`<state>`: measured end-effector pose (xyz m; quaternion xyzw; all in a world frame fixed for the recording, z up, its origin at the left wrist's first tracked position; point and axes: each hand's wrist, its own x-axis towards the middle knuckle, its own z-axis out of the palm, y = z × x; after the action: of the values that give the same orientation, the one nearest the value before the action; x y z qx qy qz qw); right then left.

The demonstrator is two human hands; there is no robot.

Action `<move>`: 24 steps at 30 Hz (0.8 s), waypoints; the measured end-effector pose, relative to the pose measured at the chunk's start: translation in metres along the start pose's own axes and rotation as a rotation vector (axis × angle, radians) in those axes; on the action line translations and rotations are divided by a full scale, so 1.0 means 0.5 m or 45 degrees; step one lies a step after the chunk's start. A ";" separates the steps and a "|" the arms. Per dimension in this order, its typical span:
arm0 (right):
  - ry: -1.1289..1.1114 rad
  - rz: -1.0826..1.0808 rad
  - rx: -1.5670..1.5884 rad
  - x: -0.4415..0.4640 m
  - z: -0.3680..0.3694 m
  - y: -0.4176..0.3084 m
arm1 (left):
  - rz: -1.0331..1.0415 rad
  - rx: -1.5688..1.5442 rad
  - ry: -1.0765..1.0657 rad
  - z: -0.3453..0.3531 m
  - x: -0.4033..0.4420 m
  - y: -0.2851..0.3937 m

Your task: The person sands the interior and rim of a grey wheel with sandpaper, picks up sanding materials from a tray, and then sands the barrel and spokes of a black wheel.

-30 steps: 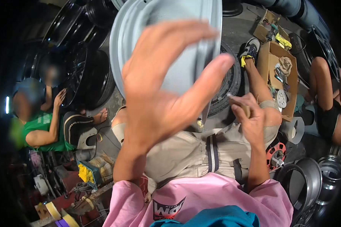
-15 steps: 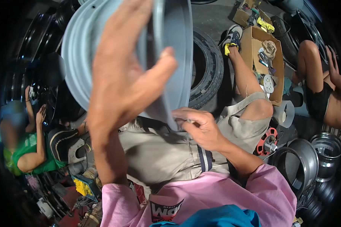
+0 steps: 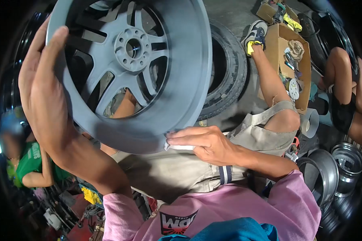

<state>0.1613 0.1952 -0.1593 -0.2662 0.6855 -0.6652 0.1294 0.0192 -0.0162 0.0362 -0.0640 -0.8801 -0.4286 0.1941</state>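
Left of the tire (image 3: 236, 70), the grey wheel (image 3: 126, 76) tilts, gripped by the left hand (image 3: 45, 90), likely for steadiness; the right hand (image 3: 211, 143) pinches a white scrap (image 3: 185, 147) at the wheel's near edge.

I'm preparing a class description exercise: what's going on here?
The person's left hand holds a grey spoked wheel by its edge, keeping it tilted. The right hand pinches a small whitish piece at the rim nearest the person. A tyre lies beyond, partly hidden by the wheel.

Grey wheel (image 3: 125, 76), pink shirt (image 3: 233, 201)
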 end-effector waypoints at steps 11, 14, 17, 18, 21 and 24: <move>-0.166 0.018 -0.141 0.052 0.018 0.013 | -0.044 0.170 0.134 -0.029 0.019 -0.045; -0.058 -0.040 0.108 0.045 0.023 0.020 | -0.037 0.260 0.115 -0.035 0.025 -0.050; -0.165 0.062 -0.636 -0.010 -0.061 0.148 | -0.138 0.042 0.054 -0.033 0.021 -0.053; -0.181 0.104 -0.872 -0.004 -0.085 0.153 | -0.171 -0.047 0.038 -0.032 0.018 -0.055; -0.128 0.104 -0.638 -0.012 -0.017 0.086 | -0.087 -0.028 0.060 -0.034 0.016 -0.063; 0.080 0.017 -0.260 -0.006 0.062 -0.006 | -0.019 0.020 0.070 -0.037 0.017 -0.072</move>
<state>0.1809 0.1708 -0.1594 -0.2524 0.7551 -0.5992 0.0846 0.0066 -0.0537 0.0238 -0.0442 -0.8783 -0.4245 0.2155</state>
